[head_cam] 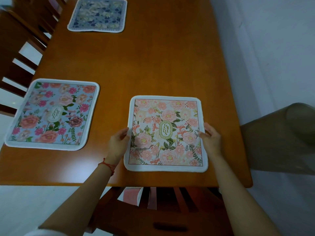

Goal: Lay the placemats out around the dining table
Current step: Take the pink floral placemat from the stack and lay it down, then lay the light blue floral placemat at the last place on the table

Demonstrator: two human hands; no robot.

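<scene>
A pink floral placemat (166,133) with a white border and a green "GARDEN" oval lies flat on the wooden dining table (153,65), near its front edge. My left hand (118,142) grips the mat's left edge and my right hand (211,138) grips its right edge. A light blue floral placemat (52,114) lies at the table's left side. A dark blue and cream patterned placemat (98,14) lies at the far left.
Wooden chair backs (18,53) line the table's left side. A wooden chair (162,212) stands tucked under the front edge between my arms, with something pink (131,195) on its seat. A white wall (272,48) and an olive cloth (281,140) border the right.
</scene>
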